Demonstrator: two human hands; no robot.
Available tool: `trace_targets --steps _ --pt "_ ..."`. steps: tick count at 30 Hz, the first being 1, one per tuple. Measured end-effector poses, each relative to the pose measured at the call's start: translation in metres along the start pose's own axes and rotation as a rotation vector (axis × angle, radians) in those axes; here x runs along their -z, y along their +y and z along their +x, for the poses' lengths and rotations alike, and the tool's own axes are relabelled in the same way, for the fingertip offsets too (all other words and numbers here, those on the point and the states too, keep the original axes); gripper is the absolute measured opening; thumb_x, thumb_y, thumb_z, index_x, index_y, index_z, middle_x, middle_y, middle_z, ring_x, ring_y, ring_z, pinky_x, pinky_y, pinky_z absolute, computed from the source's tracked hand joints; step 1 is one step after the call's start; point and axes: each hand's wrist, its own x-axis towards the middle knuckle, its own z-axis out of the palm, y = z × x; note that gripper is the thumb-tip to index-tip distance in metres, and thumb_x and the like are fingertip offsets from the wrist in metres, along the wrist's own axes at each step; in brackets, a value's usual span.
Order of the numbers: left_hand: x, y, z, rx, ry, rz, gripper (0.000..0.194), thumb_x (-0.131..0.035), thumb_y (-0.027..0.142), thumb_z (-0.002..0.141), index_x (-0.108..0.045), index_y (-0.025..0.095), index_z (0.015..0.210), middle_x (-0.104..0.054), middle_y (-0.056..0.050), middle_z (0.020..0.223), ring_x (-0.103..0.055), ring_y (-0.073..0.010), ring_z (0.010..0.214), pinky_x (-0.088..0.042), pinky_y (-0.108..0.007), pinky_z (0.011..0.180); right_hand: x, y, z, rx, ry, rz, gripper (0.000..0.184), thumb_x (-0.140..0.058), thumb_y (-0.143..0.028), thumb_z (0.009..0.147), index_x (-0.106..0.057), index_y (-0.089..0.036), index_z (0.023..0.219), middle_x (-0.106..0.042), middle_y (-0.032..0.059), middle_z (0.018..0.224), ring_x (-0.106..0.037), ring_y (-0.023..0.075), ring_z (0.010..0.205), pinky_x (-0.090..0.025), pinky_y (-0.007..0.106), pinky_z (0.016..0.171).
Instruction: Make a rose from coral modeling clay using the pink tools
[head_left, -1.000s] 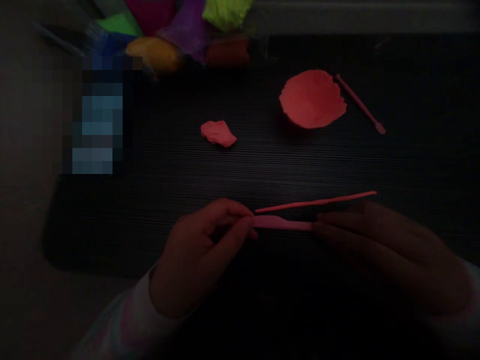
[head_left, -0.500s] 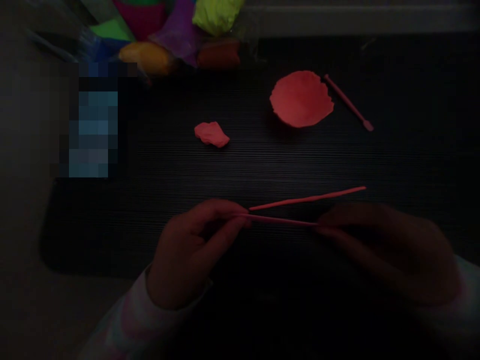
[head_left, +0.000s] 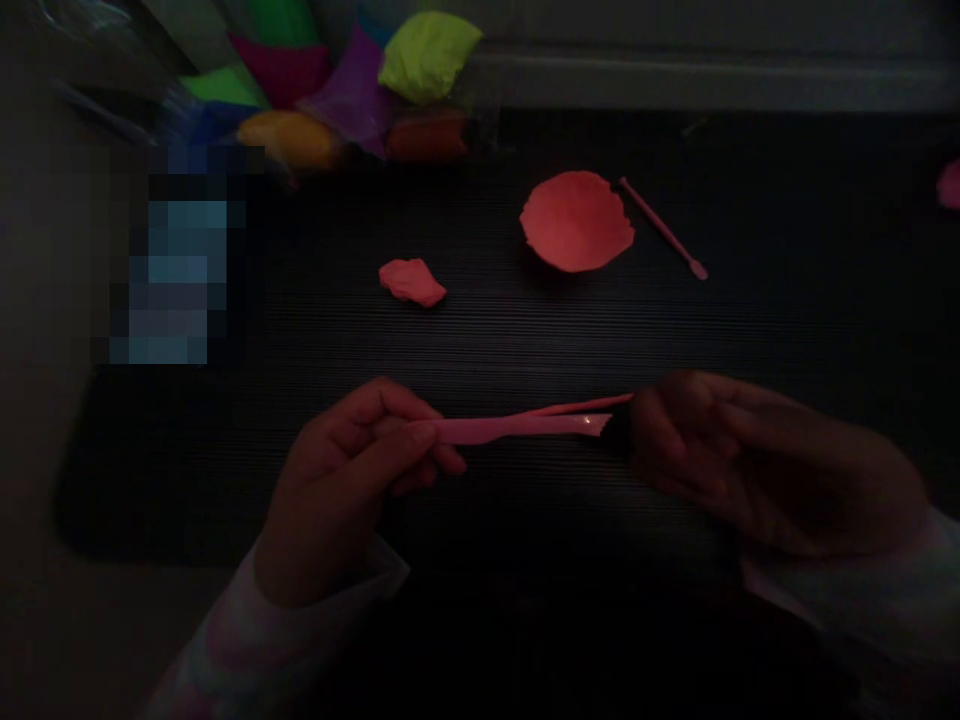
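A flat pink plastic clay knife (head_left: 517, 429) is pinched between the thumb and fingers of my left hand (head_left: 352, 480). It lies nearly level, with its toothed end towards the right. My right hand (head_left: 772, 460) is just beyond that end, palm partly turned up, fingers loosely bent and apart, and I see nothing in it. Behind the knife a thin roll of coral clay (head_left: 581, 406) rests on the dark table, partly covered by the knife and reaching to my right fingers. Farther back stand a coral clay bowl (head_left: 577, 222) with a ragged rim and a small clay lump (head_left: 412, 282).
A slim pink modelling tool (head_left: 664, 229) lies right of the bowl. Bags of coloured clay (head_left: 431, 57) are heaped at the back left, above a blurred-out bluish object (head_left: 176, 280). A pink piece (head_left: 949, 185) shows at the right edge of the black table (head_left: 480, 340).
My right hand has let go of the knife's end and turned its palm up. The knife has rolled from edge-on to show its flat side. The view has shifted slightly.
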Motion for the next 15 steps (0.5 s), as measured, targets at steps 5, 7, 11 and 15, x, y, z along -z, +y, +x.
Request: trace_targets --steps 5,7,11,15 --pt "0.0023 -0.0009 -0.0001 -0.037 -0.018 0.031 0.006 -0.052 0.024 0.065 -0.051 0.019 0.062 -0.058 0.003 0.050 -0.051 -0.0086 0.045 -0.039 -0.018 0.039 -0.0015 0.0013 -0.0001 0.013 -0.090 0.148 0.017 -0.047 -0.026 0.070 -0.040 -0.019 0.056 -0.041 -0.0016 0.062 -0.036 0.0056 0.047 -0.036 0.019 0.039" --pt "0.0029 -0.0022 -0.0001 -0.071 -0.017 0.057 0.006 -0.051 0.024 0.067 -0.051 0.019 0.063 -0.058 0.002 0.050 -0.052 -0.0090 0.045 -0.040 -0.019 0.039 -0.0015 0.0006 -0.0009 0.038 -0.096 0.098 0.019 -0.046 -0.028 0.070 -0.038 -0.019 0.056 -0.038 -0.0017 0.061 -0.035 0.0062 0.047 -0.035 0.019 0.038" --pt "0.0050 -0.0057 0.0006 -0.160 -0.022 0.157 0.008 -0.048 0.024 0.070 -0.050 0.020 0.065 -0.058 0.002 0.051 -0.052 -0.0095 0.044 -0.041 -0.020 0.037 -0.0014 -0.0013 -0.0029 0.070 -0.087 -0.053 0.023 -0.043 -0.033 0.071 -0.032 -0.021 0.055 -0.035 -0.0013 0.061 -0.034 0.0074 0.047 -0.034 0.020 0.036" --pt "0.0070 -0.0088 0.0005 -0.245 -0.030 0.241 0.008 -0.045 0.023 0.074 -0.051 0.020 0.069 -0.059 0.002 0.053 -0.054 -0.0090 0.046 -0.043 -0.019 0.039 -0.0017 0.0001 -0.0039 0.083 -0.094 -0.109 0.024 -0.043 -0.034 0.073 -0.031 -0.021 0.055 -0.033 -0.0021 0.059 -0.032 0.0070 0.045 -0.032 0.020 0.036"
